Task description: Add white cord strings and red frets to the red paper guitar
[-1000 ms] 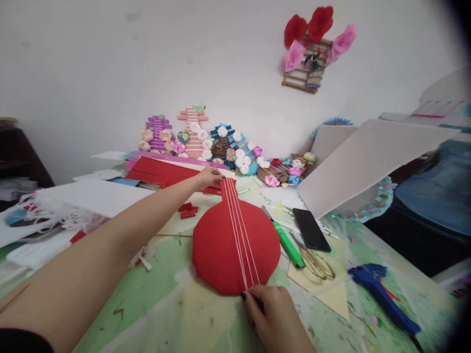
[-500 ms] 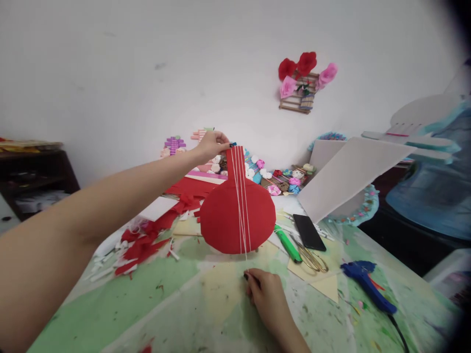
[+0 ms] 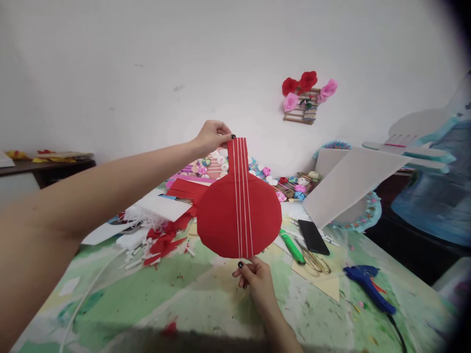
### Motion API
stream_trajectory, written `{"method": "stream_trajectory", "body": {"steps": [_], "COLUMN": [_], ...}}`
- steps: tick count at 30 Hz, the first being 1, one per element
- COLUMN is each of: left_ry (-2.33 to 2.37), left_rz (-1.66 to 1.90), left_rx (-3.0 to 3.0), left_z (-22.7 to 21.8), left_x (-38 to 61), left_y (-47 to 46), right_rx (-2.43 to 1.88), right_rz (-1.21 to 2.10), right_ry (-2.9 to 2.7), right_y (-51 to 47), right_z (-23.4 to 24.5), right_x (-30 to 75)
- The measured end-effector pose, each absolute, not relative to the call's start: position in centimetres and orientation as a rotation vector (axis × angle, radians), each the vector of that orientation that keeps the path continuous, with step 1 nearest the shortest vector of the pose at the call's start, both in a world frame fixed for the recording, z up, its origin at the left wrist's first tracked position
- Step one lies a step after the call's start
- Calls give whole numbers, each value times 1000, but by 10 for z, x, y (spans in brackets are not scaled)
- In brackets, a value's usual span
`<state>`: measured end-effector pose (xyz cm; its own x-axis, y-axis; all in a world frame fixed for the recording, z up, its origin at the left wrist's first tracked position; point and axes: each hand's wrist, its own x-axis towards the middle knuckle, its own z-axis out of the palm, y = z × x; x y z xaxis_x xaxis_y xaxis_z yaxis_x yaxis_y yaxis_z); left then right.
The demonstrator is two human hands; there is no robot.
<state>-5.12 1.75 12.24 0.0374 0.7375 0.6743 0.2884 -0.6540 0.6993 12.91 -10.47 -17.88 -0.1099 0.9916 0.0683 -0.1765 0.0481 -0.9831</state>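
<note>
A red paper lute point(image 3: 217, 215) with a round body and short neck is held upright above the table. Several white strings point(image 3: 243, 206) run down its front from the neck to the lower edge. My left hand point(image 3: 213, 137) pinches the top of the neck between thumb and fingers. Just under the body's bottom edge, my right hand point(image 3: 257, 282) is closed, with thumb and fingertips on the end of a white string; its index finger is near the lute's edge. What lies behind the lute is hidden.
Red scraps point(image 3: 165, 245) and a tangle of white string point(image 3: 147, 215) lie left. On the right are a green cutter point(image 3: 293, 246), gold-handled scissors point(image 3: 317, 262), a black phone point(image 3: 313, 237) and a blue glue gun point(image 3: 371, 289). White boards point(image 3: 353, 181) lean behind them.
My right hand has moved up to the lute's lower edge. The strings, which crossed near the bottom, now run more evenly spaced. The view has shifted slightly left.
</note>
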Motion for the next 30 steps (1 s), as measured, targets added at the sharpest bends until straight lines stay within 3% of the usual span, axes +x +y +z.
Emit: {"method": "stream_trajectory", "body": {"steps": [9, 30], "left_ry": [1031, 1084], "left_rz": [1598, 1449], "left_rx": [1884, 1886], "left_z": [101, 104], "left_x": [-57, -51], "left_y": [9, 7], "right_rx": [-1002, -978], "right_rz": [1422, 1420], "right_ry": [-1294, -1228], "right_y": [-105, -110], "right_z": [-182, -180], "right_x": [135, 139]}}
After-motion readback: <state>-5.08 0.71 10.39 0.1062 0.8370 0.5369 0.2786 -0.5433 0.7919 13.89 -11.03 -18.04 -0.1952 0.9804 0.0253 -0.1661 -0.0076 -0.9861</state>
